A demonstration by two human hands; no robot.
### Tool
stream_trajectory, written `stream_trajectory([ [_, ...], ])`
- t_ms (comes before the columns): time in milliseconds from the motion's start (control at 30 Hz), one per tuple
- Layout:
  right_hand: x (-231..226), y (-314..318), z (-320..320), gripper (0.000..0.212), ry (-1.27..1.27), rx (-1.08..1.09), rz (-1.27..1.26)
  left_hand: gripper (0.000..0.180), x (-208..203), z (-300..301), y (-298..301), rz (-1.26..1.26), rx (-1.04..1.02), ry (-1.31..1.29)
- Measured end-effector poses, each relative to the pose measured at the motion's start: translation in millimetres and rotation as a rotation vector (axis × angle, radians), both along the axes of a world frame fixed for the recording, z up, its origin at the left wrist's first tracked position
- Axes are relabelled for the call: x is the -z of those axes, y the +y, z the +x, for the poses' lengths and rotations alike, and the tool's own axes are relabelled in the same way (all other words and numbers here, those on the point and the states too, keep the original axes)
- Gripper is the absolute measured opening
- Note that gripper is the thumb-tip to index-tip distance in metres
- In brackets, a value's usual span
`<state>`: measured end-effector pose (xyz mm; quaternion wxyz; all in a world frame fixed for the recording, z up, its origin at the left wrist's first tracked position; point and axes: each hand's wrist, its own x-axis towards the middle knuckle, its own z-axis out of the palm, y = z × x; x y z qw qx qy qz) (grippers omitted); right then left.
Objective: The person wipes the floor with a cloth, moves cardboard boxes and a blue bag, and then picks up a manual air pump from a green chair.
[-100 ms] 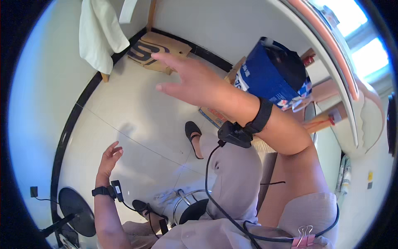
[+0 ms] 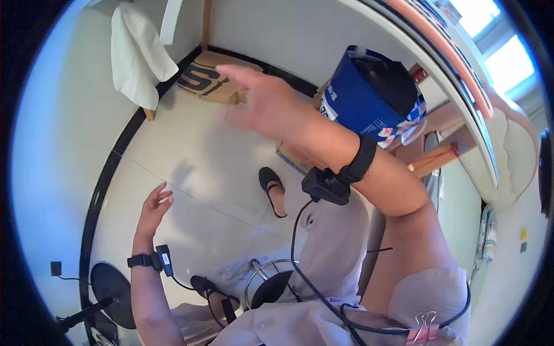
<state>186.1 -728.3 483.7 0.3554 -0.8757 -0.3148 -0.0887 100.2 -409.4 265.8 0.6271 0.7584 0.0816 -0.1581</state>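
The pale tiled floor (image 2: 156,138) carried most of the things, its walls edged by a black skirting (image 2: 109,167) that met at the far corner. A pale, pink-edged tabletop (image 2: 461,66) curved over the floor's right side. Near its edge was a blue bag (image 2: 355,92) with a dark inside, toward the floor's far right; the forearm hid part of its base. A white cloth (image 2: 135,57) hung by the left wall. The brown cardboard (image 2: 202,81), printed in black, lay in the floor's far corner, and a second, smaller box (image 2: 294,157) showed partly under the right forearm. A round black base (image 2: 109,291) stood by the left edge of the floor, and a stool (image 2: 271,290) stood beside the person's legs.

The right hand (image 2: 274,106) was raised over the floor, blurred, released and with its fingers apart; in this view it overlapped the cardboard's right edge. The left hand (image 2: 153,213) was held lower, over the left part of the floor, also released, its fingers loosely bent.

One black shoe (image 2: 268,179) rested mid-floor, the other (image 2: 202,285) nearer the body. Smallest were a black wristband (image 2: 140,262) on the left arm and a pink clip (image 2: 421,334) holding a cable at the clothing.
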Motion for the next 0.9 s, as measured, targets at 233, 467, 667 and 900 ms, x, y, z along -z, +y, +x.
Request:
stream_trajectory([
  [233,7.0,-60.4,-36.0,0.047,0.395,0.3,0.857,0.058,-122.2,9.8,-86.0,-0.052,0.106,-0.2],
  [467,81.9,-138.8,-45.7,0.034,0.845,0.479,1.185,0.063,-180.3,53.7,-214.9,-0.052,0.238,-0.258],
  [667,102.1,-160.0,-21.3,0.027,0.932,0.589,1.675,0.086,-205.4,105.8,-338.2,-0.021,0.215,-0.51],
  [900,120.4,-151.4,-13.7,0.016,0.962,0.735,1.612,0.106,-197.8,149.3,-411.8,-0.016,0.048,-0.183],
])
